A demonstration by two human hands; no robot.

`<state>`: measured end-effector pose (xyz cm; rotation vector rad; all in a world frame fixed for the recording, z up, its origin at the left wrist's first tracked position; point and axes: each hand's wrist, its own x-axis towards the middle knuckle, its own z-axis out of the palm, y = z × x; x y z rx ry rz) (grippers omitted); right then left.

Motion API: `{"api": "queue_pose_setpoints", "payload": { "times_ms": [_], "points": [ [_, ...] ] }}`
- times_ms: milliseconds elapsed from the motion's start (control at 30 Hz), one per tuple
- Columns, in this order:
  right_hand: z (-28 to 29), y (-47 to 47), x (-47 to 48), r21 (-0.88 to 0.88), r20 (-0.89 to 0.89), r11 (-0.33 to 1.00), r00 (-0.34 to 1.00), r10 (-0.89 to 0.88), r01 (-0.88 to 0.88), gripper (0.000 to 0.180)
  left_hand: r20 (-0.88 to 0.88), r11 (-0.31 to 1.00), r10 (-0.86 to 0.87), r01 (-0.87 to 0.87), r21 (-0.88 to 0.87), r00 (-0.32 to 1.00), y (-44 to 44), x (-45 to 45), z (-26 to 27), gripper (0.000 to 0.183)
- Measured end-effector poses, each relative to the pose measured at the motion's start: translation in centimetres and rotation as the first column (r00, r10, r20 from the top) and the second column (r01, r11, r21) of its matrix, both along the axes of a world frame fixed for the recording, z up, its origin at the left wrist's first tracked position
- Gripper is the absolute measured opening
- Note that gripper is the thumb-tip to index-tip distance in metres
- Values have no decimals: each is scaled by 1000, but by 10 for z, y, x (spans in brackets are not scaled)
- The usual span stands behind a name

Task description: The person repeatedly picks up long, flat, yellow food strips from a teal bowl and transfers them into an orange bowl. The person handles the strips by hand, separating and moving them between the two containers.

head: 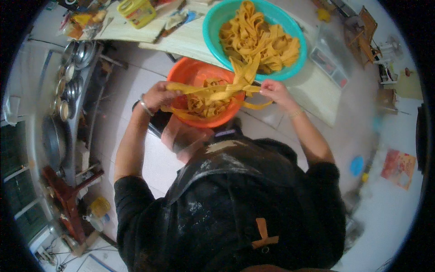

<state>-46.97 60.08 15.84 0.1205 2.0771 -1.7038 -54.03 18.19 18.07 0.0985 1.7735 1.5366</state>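
My left hand (160, 96) grips the end of a flat yellow-brown strip (197, 89), soft like a wide noodle or bean-curd skin; the exact material is unclear. My right hand (276, 92) pinches another strip end between thumb and fingers. Between them a twisted bunch of strips (245, 73) hangs from the rim of a turquoise basin (212, 44). That basin, on the table, holds a large tangled heap of strips (261, 37). Lower, near my knees, an orange basin (183, 73) contains a smaller pile of strips (210, 107), partly hidden by the stretched ones.
A pale table (326, 98) spans the front, bearing a yellow plastic tub (137, 13) and a clear compartment box (329, 67). Metal shelving (83, 102) with pots and bowls stands at left. A pink object (181, 136) lies below the orange basin. Tiled floor (156, 159) shows around me.
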Motion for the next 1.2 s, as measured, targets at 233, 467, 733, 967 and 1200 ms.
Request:
{"api": "queue_pose_setpoints", "payload": {
  "times_ms": [233,467,733,967,1200],
  "points": [
    [-30,42,5,149,-120,981,987,-109,127,12,114,491,499,-388,780,859,-55,-15,26,19],
    [-28,63,17,228,174,974,984,-35,-5,16,198,363,626,-507,782,754,-67,-35,42,27],
    [4,-63,37,-483,174,862,949,265,-152,20,51,653,300,-244,717,953,-42,-30,49,27],
    [-43,-116,-23,127,-86,983,986,142,-130,50,-257,787,301,-87,611,918,-13,-3,136,35],
    [-75,-142,-68,-537,-186,843,978,-97,-19,46,-267,955,128,-45,294,955,24,24,177,27]
  ]
}}
